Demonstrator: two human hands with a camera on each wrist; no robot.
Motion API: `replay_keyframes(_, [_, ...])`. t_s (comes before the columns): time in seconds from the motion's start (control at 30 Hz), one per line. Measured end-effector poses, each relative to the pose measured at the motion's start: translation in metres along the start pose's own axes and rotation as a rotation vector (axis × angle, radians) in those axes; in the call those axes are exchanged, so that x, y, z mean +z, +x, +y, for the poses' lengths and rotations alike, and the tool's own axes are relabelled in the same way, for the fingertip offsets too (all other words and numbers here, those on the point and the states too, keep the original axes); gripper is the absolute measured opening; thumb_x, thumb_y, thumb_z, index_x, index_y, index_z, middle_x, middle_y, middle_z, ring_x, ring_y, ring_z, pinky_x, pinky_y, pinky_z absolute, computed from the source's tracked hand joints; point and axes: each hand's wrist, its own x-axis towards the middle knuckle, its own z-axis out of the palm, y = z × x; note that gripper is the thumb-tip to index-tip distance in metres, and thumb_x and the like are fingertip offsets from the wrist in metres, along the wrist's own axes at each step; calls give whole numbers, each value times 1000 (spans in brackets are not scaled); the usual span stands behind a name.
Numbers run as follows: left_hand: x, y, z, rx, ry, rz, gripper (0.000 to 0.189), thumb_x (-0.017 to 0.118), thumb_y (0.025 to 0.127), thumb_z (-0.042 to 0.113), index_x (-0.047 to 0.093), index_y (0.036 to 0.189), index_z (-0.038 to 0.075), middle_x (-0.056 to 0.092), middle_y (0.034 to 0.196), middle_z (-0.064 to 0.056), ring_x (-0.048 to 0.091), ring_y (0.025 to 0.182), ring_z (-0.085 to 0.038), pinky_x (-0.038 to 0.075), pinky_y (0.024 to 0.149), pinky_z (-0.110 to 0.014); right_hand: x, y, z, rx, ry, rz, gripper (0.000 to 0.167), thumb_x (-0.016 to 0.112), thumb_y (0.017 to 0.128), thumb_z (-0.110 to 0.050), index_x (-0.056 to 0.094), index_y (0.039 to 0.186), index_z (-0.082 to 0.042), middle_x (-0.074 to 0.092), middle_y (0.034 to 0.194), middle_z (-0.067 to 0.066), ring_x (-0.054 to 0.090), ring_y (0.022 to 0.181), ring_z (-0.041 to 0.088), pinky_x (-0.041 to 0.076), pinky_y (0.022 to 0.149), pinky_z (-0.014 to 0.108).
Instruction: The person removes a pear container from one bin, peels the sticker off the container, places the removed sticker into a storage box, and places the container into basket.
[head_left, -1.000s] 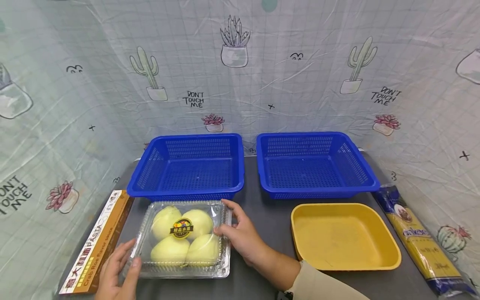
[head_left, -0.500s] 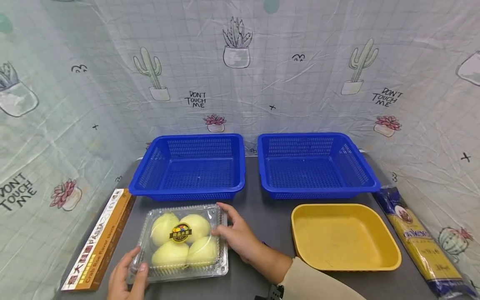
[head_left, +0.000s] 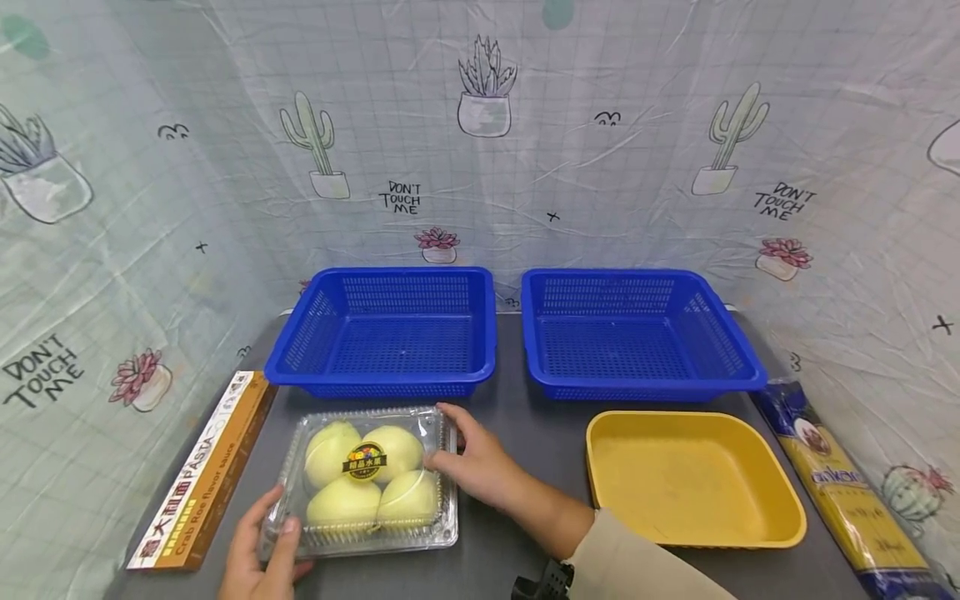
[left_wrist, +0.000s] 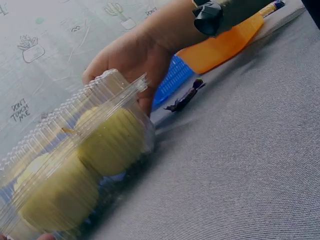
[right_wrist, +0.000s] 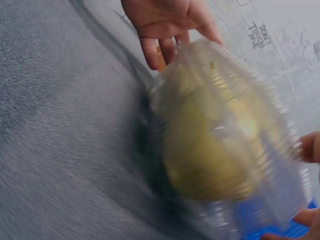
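1. Location. The clear plastic box (head_left: 360, 543) is at the near left of the dark table (head_left: 517, 433), on the near side of the left blue basket (head_left: 382, 381) and to the right of the pasta carton (head_left: 206, 471). Whether its base bears fully on the table cannot be told.
2. Contents. Four pale yellow-green fruits (head_left: 341, 502) show through the lid, with a round dark label (head_left: 365, 461) near the middle.
3. Right hand (head_left: 480, 462). The thumb and fingers are set apart and grip the right side of the box near its far corner.
4. Left hand (head_left: 262, 546). The thumb and fingers straddle the near left corner and hold it.
5. Weight. Expect a moderate load: the shell is probably light, while the fruits supply nearly all the mass and may roll slightly if the box tips.
6. Stiffness. The thin walls appear springy; the ribbed edges are likely the stiffest zones. Hard squeezing may dent the shell or pop the lid.
7. Surface. The plastic looks smooth and is probably slippery; the ribs should improve purchase.
8. Grip points. Support opposite sides low, with fingertips under the base. Do not carry by the lid alone. Keep level to avoid bruising the fruits.
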Motion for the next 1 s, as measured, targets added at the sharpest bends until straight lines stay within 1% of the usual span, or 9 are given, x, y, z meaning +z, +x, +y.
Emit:
replay_keyframes(0.1, [-3,4,0,-24,-102,-39,50,57,111,10,46,159,15,56,123,13,64,92,-1,62,62,-31,-10,3,-12,-44,-178,-23,86,78,87,-30,42,163,-12,52,155,21,53,138,38,47,110,58])
replay_keyframes(0.17, [-4,5,1,-28,-110,-48,50,57,111,10,47,159,16,55,123,18,63,96,2,62,64,-30,-16,5,-24,-77,-283,-39,82,77,89,-31,44,162,-11,47,159,20,48,144,39,42,114,61])
replay_keyframes(0.3, [-6,7,5,-28,-79,-67,51,57,111,12,44,160,13,46,135,12,58,101,6,62,66,-27,-21,10,-48,-118,-476,-92,65,75,94,-34,57,153,-15,49,158,15,47,144,40,44,112,60])
replay_keyframes(0.37, [-6,8,6,-30,-64,-74,51,57,112,13,43,161,13,42,140,11,57,102,7,62,67,-26,-20,13,-59,-128,-579,-145,56,74,96,-37,63,148,-17,51,157,12,46,144,39,46,112,58])
replay_keyframes(0.53, [-5,7,7,-29,-69,-73,51,57,112,14,42,161,13,38,144,13,56,102,6,61,67,-25,-9,16,-78,-139,-818,-256,46,72,99,-45,71,139,-22,56,154,8,50,141,34,51,107,45])
replay_keyframes(0.7, [-2,5,6,-17,-95,-73,51,58,111,13,43,160,13,37,145,10,57,102,5,62,68,-25,1,17,-89,-143,-965,-263,40,71,99,-46,76,132,-25,60,150,4,54,134,28,55,94,35])
replay_keyframes(0.83, [-1,6,5,-3,-85,-80,51,58,111,13,42,161,11,36,146,8,61,99,4,62,68,-24,9,19,-95,-163,-1025,-243,31,73,98,-42,81,124,-26,64,145,-1,56,128,26,56,82,32])
replay_keyframes(0.9, [-1,6,5,0,-81,-80,51,57,112,13,42,161,10,36,146,8,62,97,3,62,68,-24,13,21,-97,-177,-1049,-247,25,73,97,-40,83,116,-27,67,137,-4,57,121,25,55,75,31])
replay_keyframes(1.0, [0,5,4,4,-81,-77,51,57,112,13,42,160,11,37,145,8,62,97,3,61,68,-23,18,25,-98,-226,-1088,-244,19,74,96,-43,85,102,-28,71,129,-8,59,118,22,55,80,31])
